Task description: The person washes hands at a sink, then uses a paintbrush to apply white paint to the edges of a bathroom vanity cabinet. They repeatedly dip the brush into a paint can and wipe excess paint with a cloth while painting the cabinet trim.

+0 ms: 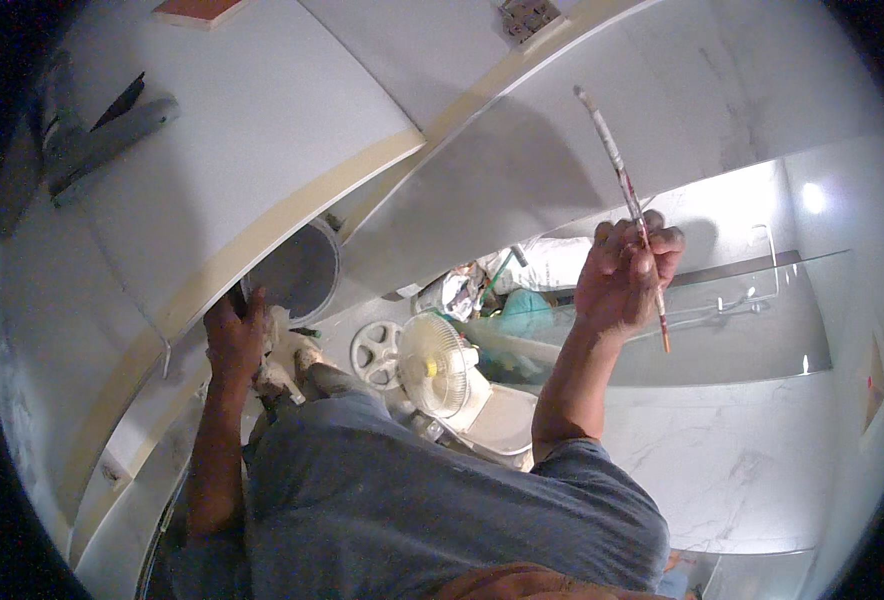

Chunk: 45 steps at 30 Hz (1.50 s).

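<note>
While the slender stick [622,185] is held raised at 2 o'clock from the view's centre, its shaft is gripped between the thumb and bent fingers of the right hand [627,280]. Its pale, rounded end is pointed between 11 and 12 o'clock; its orange end is exposed below the hand. White and reddish marks are seen along the shaft. The left hand [232,345] is located near 9 o'clock, just beside the bucket [297,268]; its fingers are partly hidden, so whether the bucket is grasped cannot be told. The white fan [434,366] is positioned at 6 o'clock. The clear glass panel [752,345] is seen at 3 o'clock, and the marbled wall [722,455] at 4 o'clock.
</note>
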Each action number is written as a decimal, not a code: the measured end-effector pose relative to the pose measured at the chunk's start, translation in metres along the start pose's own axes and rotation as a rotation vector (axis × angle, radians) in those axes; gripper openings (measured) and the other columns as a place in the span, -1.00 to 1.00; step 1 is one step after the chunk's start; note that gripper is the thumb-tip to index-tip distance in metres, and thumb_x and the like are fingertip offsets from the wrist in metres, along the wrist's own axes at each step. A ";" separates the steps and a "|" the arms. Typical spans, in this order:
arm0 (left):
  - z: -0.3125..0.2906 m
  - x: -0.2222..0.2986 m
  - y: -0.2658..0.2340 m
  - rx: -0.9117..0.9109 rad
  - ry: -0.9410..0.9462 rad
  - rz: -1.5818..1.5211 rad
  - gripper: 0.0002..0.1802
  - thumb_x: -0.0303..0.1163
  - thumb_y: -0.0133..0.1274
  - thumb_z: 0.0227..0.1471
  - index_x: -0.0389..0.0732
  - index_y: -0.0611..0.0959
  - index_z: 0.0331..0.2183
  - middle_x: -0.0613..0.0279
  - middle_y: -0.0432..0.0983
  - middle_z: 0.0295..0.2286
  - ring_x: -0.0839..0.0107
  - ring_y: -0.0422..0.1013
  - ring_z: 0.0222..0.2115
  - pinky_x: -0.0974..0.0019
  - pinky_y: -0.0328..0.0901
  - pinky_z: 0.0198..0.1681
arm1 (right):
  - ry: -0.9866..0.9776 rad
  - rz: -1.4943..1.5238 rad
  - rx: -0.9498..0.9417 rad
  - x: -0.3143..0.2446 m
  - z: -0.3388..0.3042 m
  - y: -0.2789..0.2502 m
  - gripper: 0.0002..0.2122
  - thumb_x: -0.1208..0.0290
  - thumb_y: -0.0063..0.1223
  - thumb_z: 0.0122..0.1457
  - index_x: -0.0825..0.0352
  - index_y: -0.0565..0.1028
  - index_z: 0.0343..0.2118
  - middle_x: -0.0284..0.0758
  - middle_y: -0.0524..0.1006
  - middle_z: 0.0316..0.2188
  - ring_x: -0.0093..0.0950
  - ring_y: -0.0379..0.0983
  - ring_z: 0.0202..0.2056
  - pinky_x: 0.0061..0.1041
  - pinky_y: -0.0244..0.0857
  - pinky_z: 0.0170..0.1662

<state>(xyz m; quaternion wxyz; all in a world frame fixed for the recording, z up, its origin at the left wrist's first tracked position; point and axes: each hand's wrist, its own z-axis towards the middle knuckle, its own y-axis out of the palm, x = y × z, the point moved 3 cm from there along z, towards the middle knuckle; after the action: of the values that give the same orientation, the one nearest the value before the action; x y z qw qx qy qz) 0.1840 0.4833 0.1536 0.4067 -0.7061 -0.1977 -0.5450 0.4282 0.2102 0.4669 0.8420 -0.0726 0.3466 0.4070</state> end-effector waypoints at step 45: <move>-0.002 -0.017 -0.004 0.020 0.036 0.123 -0.38 -0.09 0.14 0.18 -0.40 0.44 0.05 -0.29 0.42 -0.06 -0.23 0.35 -0.03 -0.09 0.21 0.10 | -0.641 -1.277 -0.273 0.015 0.048 0.027 -0.90 0.47 0.11 0.19 0.38 0.57 -0.31 -0.23 0.58 -0.38 -0.38 0.50 -0.26 -0.45 0.37 -0.18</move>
<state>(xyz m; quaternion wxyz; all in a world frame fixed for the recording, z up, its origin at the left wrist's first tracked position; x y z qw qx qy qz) 0.1741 0.4871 0.1393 0.4499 -0.7028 -0.1522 -0.5297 0.4405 0.2570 0.4975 0.9589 -0.2424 -0.0808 -0.1231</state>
